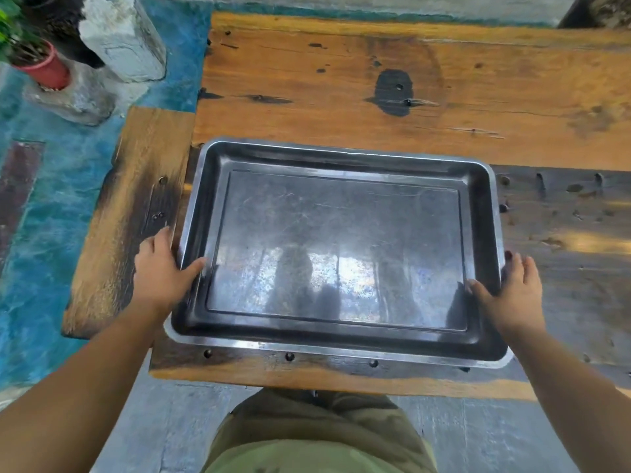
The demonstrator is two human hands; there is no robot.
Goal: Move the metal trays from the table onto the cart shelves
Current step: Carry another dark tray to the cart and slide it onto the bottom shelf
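A large rectangular metal tray lies flat on the wooden table, close to the near edge. My left hand grips the tray's left rim, thumb hooked over the rim onto the inner wall, fingers down the outside. My right hand grips the right rim the same way, thumb inside, fingers outside. The tray holds nothing; its scratched base reflects light. No cart is in view.
A lower wooden bench runs along the table's left side. Beyond it, on the blue floor, stand a red plant pot and a white concrete block. My legs are below the table's near edge.
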